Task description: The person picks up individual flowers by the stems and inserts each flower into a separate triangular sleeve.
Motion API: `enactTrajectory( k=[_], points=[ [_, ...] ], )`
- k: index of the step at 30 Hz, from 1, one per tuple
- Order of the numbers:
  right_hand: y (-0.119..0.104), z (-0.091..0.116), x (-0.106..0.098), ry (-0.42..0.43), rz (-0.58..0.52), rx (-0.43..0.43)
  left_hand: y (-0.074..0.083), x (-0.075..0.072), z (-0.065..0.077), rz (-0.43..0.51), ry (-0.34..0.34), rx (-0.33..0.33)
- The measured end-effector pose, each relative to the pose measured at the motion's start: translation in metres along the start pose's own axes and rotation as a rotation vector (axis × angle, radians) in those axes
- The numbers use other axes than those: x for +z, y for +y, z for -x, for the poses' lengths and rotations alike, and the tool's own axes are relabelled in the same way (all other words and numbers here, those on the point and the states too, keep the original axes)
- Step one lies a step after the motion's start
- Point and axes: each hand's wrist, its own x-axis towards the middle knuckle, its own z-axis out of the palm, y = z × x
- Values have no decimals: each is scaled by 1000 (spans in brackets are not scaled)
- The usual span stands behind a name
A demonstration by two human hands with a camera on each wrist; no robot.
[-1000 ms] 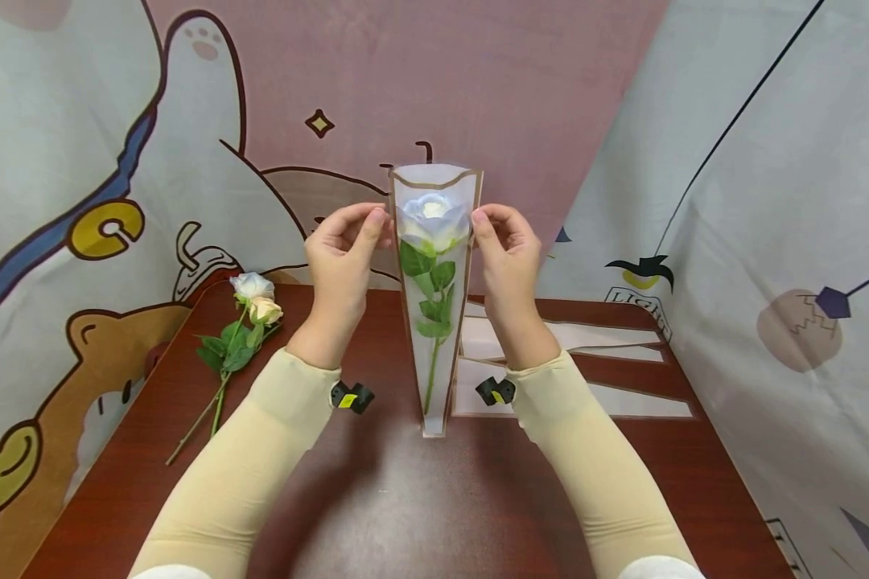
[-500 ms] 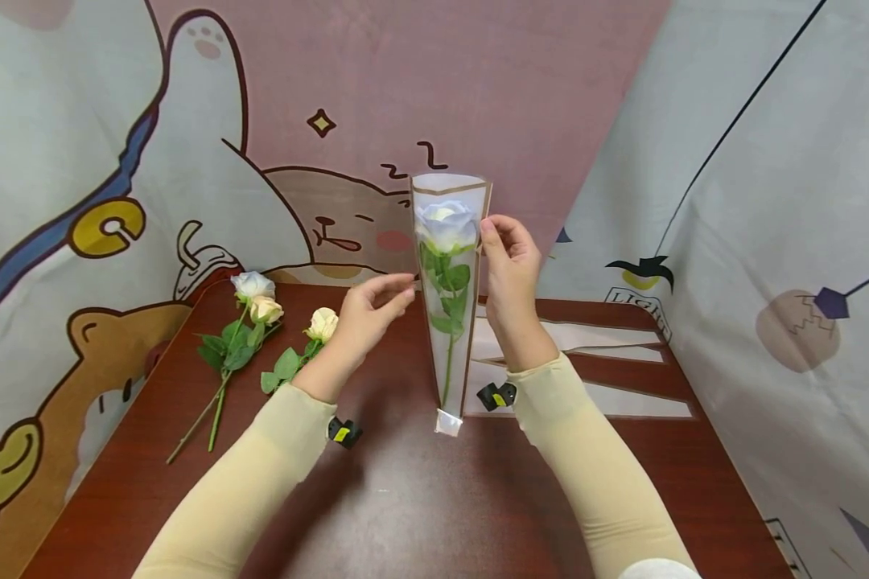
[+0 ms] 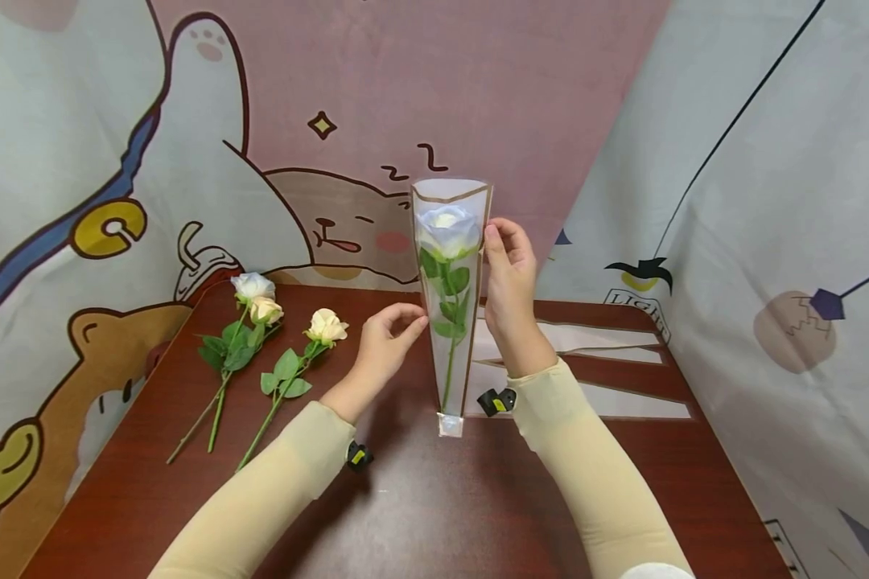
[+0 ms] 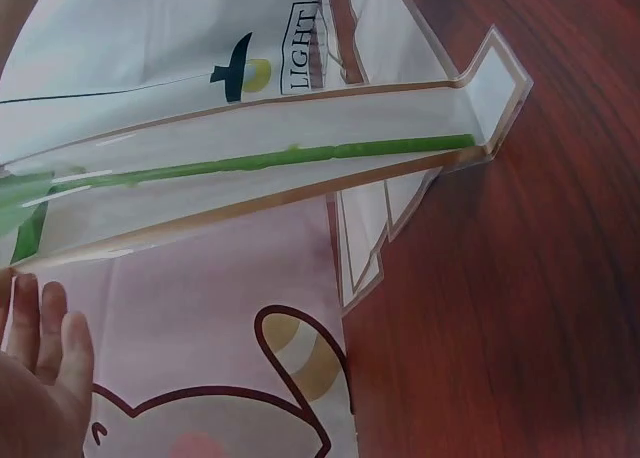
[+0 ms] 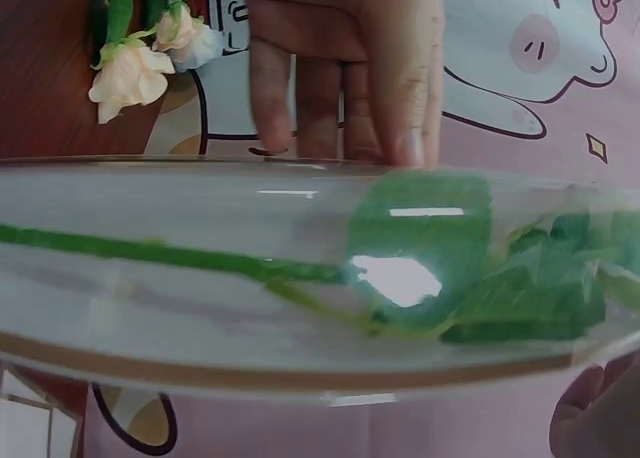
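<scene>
A pale blue-white artificial rose stands inside a clear, brown-edged flower sleeve, held upright over the table. My right hand pinches the sleeve's right edge at the height of the bloom. Lower down, the thumb and forefinger of my left hand meet at the left edge, level with the lower leaves. In the right wrist view the left hand's thumb reaches the sleeve's rim, its other fingers fairly straight. The green stem ends just above the narrow, folded bottom of the sleeve.
On the left of the dark red table lie a cream rose and, beyond it, a pale blue rose with another cream rose. Flat sleeves lie at the right. Cartoon-printed cloth hangs around the table.
My left hand let go of the sleeve's upper left edge, dropped, and came in against the edge lower down. The sleeve shifted slightly right. The nearer cream rose came into view.
</scene>
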Motion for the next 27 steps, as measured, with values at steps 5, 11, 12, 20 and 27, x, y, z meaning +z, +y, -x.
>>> enactTrajectory(
  k=[5, 11, 12, 20, 27],
  points=[
    [10, 13, -13, -115, 54, 74, -3, 0, 1, -14, 40, 63],
    [38, 36, -39, -221, 339, 202, -13, 0, 0, -6, 65, 120],
    [44, 40, -44, -241, 390, 219, -18, 1, -1, -13, 69, 123],
    [68, 67, -65, -259, 594, 289, -44, 4, -5, -22, 99, 106],
    [67, 77, -56, -203, 480, 397, -47, 4, -5, 60, 94, 26]
  ],
)
